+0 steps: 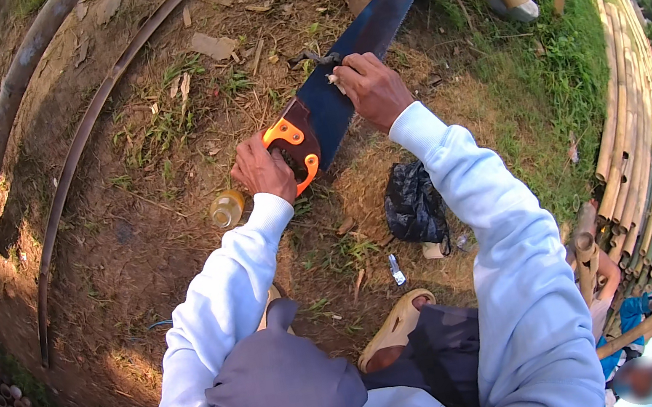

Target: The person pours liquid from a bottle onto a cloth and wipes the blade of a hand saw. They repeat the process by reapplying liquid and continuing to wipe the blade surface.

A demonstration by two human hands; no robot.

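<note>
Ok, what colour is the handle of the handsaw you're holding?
Bright orange with dark brown-black parts, on the dark-bladed handsaw's handle, gripped by the left hand; head view.

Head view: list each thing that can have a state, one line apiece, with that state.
Dark-bladed hand saw with orange and brown handle: held off the ground, tilted, tip pointing away.
Left hand: closed on the saw handle.
Right hand: fingers pressed on the blade.
Small clear bottle with yellowish contents: lying on the dirt.
Black plastic bag: crumpled on the ground.
</note>
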